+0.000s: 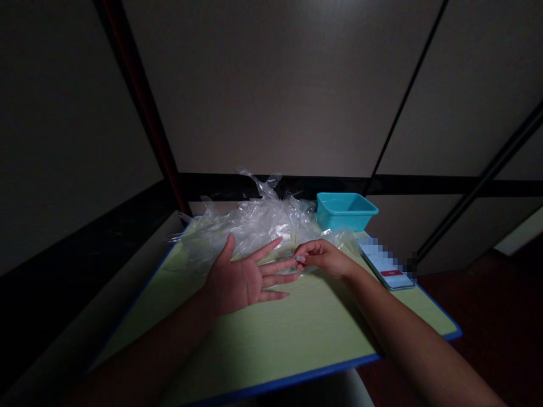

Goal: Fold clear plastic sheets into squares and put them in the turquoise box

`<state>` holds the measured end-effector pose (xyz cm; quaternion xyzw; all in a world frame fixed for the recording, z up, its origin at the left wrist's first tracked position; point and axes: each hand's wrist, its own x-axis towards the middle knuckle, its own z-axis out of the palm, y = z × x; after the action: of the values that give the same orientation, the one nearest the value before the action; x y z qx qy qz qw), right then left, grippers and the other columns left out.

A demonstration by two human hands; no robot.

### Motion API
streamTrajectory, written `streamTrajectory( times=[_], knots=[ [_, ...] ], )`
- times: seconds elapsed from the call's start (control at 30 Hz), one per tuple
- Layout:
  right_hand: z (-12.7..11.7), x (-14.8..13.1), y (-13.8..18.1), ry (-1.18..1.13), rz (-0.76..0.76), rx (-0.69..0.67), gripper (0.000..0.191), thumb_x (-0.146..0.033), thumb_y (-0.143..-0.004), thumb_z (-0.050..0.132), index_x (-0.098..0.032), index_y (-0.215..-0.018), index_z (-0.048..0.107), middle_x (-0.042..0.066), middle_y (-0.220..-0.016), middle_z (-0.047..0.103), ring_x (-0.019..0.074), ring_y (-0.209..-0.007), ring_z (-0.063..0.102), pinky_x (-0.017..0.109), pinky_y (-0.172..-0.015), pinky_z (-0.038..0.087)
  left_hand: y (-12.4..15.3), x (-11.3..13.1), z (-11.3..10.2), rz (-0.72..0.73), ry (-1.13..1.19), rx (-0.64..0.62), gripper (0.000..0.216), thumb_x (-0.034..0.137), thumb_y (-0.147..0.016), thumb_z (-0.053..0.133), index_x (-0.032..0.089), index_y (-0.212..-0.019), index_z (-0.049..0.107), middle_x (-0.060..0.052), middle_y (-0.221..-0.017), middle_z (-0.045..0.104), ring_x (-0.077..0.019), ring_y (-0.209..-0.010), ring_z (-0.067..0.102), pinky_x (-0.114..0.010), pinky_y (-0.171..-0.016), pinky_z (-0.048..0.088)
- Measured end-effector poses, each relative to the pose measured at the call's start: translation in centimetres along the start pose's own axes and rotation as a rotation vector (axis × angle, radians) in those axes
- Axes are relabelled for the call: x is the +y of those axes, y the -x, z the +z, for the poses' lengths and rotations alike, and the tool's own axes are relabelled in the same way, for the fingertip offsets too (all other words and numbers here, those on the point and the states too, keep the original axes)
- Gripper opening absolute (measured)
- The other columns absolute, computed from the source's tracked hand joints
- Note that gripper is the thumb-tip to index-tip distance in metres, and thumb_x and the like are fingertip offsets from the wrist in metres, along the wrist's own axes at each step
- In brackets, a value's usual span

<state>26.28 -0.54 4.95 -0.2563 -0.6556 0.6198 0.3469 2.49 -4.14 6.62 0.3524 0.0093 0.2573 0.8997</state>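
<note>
My left hand [240, 282] is held palm up over the table with its fingers spread wide. Beside its fingertips, my right hand [320, 257] closes thumb and fingers in a pinch that touches or nearly touches the tip of one left finger. A faint bit of clear film shows just under the pinch, but what the fingers hold is too small to make out. Behind both hands lies a loose heap of clear, thin plastic gloves [258, 217], crumpled, with some finger shapes sticking up.
A turquoise plastic basket [348, 220] stands at the back right of the light green table [288, 339], which has a blue edge. A phone [386, 265] with its screen lit lies near the right edge. Wardrobe-like panels [275, 90] rise directly behind the table.
</note>
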Motion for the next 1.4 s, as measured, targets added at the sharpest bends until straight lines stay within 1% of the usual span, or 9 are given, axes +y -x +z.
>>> streamTrajectory(
  times=[0.23,0.47,0.6,0.73,0.87,1.0,1.1,1.27,1.4],
  knots=[
    [0.1,0.0,-0.1,0.114,0.002,0.008,0.023,-0.037,-0.074,0.064,-0.014,-0.078,0.066,0.001,-0.067,0.063,0.0096,-0.062,0.056,0.023,-0.062,0.043,0.0,0.0,0.0,-0.001,0.014,-0.009,0.089,0.078,-0.072,0.021,0.026,-0.141,-0.001,-0.021,-0.139,0.031,-0.0394,-0.127,0.026,-0.059,-0.095,0.011],
    [0.3,0.0,-0.1,0.248,0.014,0.033,0.029,-0.041,-0.077,0.059,-0.012,-0.078,0.061,0.001,-0.068,0.060,0.0099,-0.063,0.054,0.023,-0.062,0.041,0.0,0.1,-0.2,-0.003,0.064,-0.048,0.088,0.076,-0.074,0.023,0.026,-0.141,-0.006,-0.020,-0.145,0.018,-0.0396,-0.129,0.021,-0.057,-0.096,0.007],
    [0.3,0.2,-0.1,0.292,0.013,0.029,0.030,-0.042,-0.078,0.057,-0.012,-0.077,0.060,0.001,-0.068,0.059,0.0101,-0.063,0.053,0.024,-0.062,0.040,0.0,0.0,-0.2,0.001,0.063,-0.050,0.089,0.076,-0.074,0.021,0.026,-0.141,-0.008,-0.020,-0.144,0.019,-0.0398,-0.129,0.021,-0.058,-0.096,0.007],
    [0.6,0.3,-0.2,0.356,-0.012,0.028,0.026,-0.037,-0.081,0.055,-0.012,-0.077,0.057,0.002,-0.068,0.058,0.0102,-0.062,0.052,0.023,-0.061,0.040,0.0,0.0,-0.2,0.005,0.056,-0.055,0.089,0.077,-0.074,0.019,0.025,-0.140,-0.010,-0.022,-0.142,0.023,-0.0398,-0.129,0.022,-0.058,-0.096,0.007],
    [1.1,-0.1,0.0,0.544,-0.092,0.047,0.019,-0.028,-0.084,0.049,-0.012,-0.078,0.057,0.002,-0.069,0.057,0.0111,-0.063,0.051,0.023,-0.059,0.040,0.0,0.0,-0.3,0.005,0.059,-0.050,0.090,0.077,-0.073,0.019,0.025,-0.140,-0.011,-0.023,-0.142,0.022,-0.0398,-0.129,0.021,-0.058,-0.096,0.007],
    [1.7,-0.5,0.1,0.877,-0.273,0.078,0.013,-0.016,-0.083,0.046,-0.013,-0.079,0.058,0.004,-0.075,0.056,0.0128,-0.069,0.051,0.024,-0.064,0.040,0.0,-0.1,-0.4,0.020,0.087,-0.051,0.090,0.077,-0.073,0.021,0.026,-0.140,-0.009,-0.021,-0.144,0.018,-0.0403,-0.129,0.021,-0.058,-0.096,0.006],
    [1.9,-0.4,0.2,1.055,-0.358,0.110,0.011,-0.011,-0.081,0.046,-0.013,-0.083,0.057,0.005,-0.077,0.055,0.0136,-0.071,0.051,0.024,-0.064,0.039,0.0,-0.1,-0.4,0.040,0.101,-0.044,0.090,0.078,-0.072,0.021,0.027,-0.140,-0.008,-0.021,-0.145,0.015,-0.0404,-0.129,0.020,-0.058,-0.097,0.006],
    [2.1,0.0,0.2,1.164,-0.420,0.183,0.011,-0.010,-0.080,0.046,-0.014,-0.085,0.054,0.006,-0.078,0.054,0.0144,-0.070,0.049,0.025,-0.063,0.039,0.0,-0.2,-0.2,0.070,0.119,-0.052,0.089,0.078,-0.072,0.020,0.028,-0.140,-0.007,-0.018,-0.147,0.009,-0.0397,-0.130,0.017,-0.059,-0.097,0.003],
    [2.5,-0.4,0.3,1.107,-0.476,0.247,0.012,-0.010,-0.080,0.044,-0.014,-0.087,0.053,0.007,-0.080,0.054,0.0154,-0.072,0.050,0.027,-0.065,0.040,-0.1,-0.2,0.1,0.084,0.120,-0.056,0.090,0.079,-0.071,0.020,0.029,-0.140,-0.007,-0.017,-0.148,0.009,-0.0393,-0.131,0.015,-0.059,-0.097,0.002]
  ],
)
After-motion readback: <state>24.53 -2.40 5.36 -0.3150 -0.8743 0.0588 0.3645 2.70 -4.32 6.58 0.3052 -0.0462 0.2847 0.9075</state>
